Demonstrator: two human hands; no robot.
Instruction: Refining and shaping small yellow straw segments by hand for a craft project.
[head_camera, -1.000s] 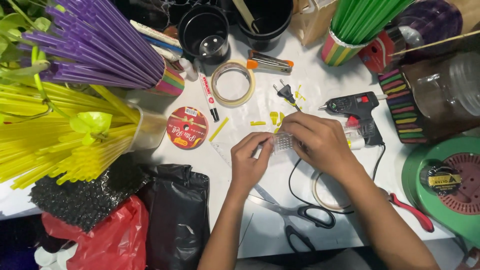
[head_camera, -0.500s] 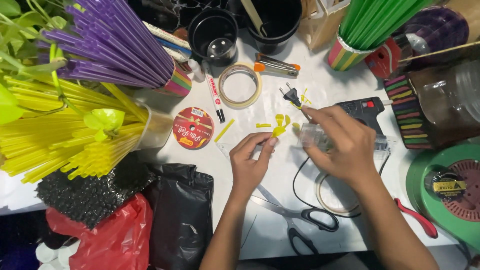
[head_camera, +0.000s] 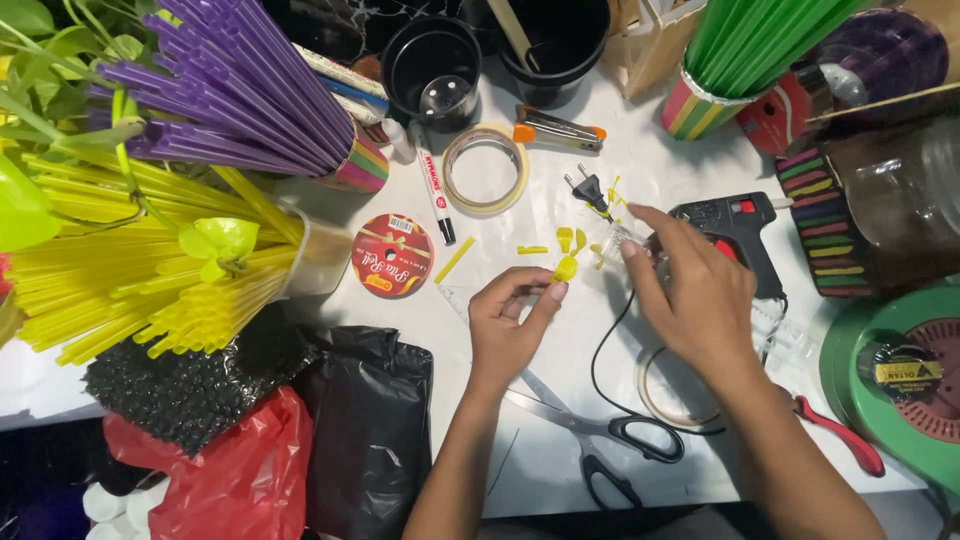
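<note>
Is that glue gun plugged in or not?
Unplugged: the black plug lies loose on the white table, near the glue gun.

Right hand (head_camera: 690, 295) moved off left hand (head_camera: 510, 330) toward glue gun (head_camera: 735, 228), upper right; yellow piece (head_camera: 565, 268) now at left fingertips.

Scissors (head_camera: 600, 440) lie at six o'clock on the tabletop (head_camera: 560, 330); a tape roll (head_camera: 485, 168) and black pot (head_camera: 432, 70) sit toward twelve.
</note>
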